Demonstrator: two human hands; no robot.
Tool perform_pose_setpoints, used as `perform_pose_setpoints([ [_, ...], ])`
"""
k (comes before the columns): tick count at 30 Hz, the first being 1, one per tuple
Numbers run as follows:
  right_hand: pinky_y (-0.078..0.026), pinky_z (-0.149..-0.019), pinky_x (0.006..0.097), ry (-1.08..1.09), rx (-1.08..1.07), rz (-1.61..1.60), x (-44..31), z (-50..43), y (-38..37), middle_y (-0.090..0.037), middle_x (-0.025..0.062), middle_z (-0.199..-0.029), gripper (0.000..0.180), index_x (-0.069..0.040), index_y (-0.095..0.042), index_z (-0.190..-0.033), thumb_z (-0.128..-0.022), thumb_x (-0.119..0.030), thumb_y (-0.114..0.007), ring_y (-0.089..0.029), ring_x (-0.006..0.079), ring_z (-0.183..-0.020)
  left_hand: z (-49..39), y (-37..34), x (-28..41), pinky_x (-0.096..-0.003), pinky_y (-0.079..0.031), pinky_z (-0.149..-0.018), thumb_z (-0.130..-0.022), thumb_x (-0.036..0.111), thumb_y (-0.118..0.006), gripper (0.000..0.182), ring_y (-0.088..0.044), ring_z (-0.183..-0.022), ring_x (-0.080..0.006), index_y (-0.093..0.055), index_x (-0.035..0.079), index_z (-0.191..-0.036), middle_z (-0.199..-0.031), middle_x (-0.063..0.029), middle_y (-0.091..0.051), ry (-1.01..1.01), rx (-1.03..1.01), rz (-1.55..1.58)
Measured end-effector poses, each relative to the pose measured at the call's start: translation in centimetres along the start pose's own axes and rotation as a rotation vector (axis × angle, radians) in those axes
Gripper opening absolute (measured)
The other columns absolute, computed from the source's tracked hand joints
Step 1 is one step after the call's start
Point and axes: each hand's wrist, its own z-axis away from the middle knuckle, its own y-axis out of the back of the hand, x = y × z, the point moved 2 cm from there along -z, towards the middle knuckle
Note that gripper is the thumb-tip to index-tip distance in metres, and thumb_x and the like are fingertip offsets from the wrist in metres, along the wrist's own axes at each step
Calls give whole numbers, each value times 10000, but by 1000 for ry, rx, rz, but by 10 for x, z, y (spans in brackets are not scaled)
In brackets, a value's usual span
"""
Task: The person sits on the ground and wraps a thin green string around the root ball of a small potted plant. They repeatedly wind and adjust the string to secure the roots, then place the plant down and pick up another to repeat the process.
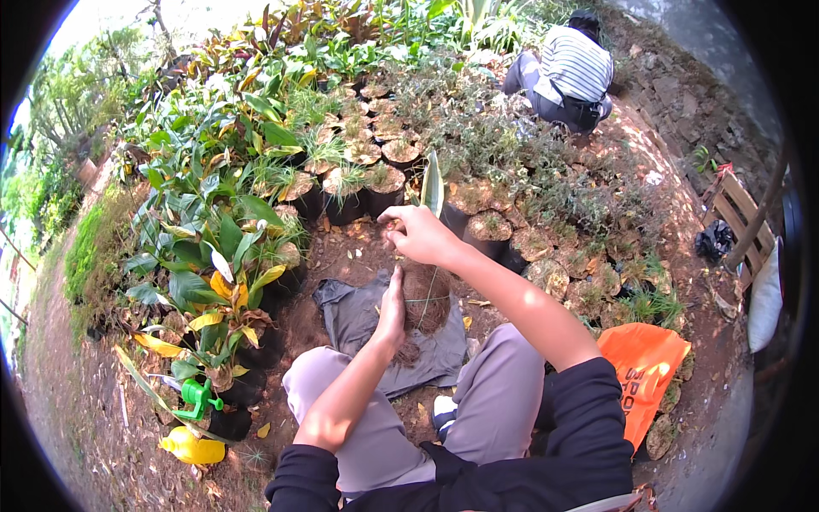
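A rounded bundle wrapped in brown coir-like fibre [427,297] stands upright on a dark plastic sheet [358,313] between my knees. Thin green string [419,299] crosses it sideways and lengthwise. One variegated, sword-shaped leaf [433,185] rises behind my right hand, apparently from the bundle's top. My left hand [391,310] rests upright against the bundle's left side, palm and fingers along it. Above the top, my right hand [419,235] has its fingers curled; whether they pinch the string is hidden. Loose fibre [404,353] lies by my left wrist.
Black-bagged plants [384,179] stand in front, with leafy plants [217,256] at left. A yellow bottle [194,446] and its green sprayer head [197,400] are lower left. An orange bag [643,371] lies right. Another person [569,73] crouches at upper right.
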Motion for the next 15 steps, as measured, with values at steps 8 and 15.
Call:
perform_pose_setpoints([
  [8, -514, -756, 360, 117, 282, 40, 5, 24, 20, -662, 148, -1015, 336, -20, -599, -1146, -820, -100, -611, -640, 254, -826, 9, -13, 15, -467, -473, -954, -977, 504, -332, 579, -599, -1107, -268, -454, 57, -1325, -1232, -147, -585, 88, -36, 110],
  [15, -443, -590, 268, -297, 274, -272, 40, 86, 25, -593, 19, -755, 130, -19, -594, -844, -869, -136, -645, -537, 82, -638, 21, -12, 44, -480, -463, -949, -978, 491, -278, 561, -593, -1083, -289, -487, 94, -1314, -1228, -129, -587, -8, -29, 277],
])
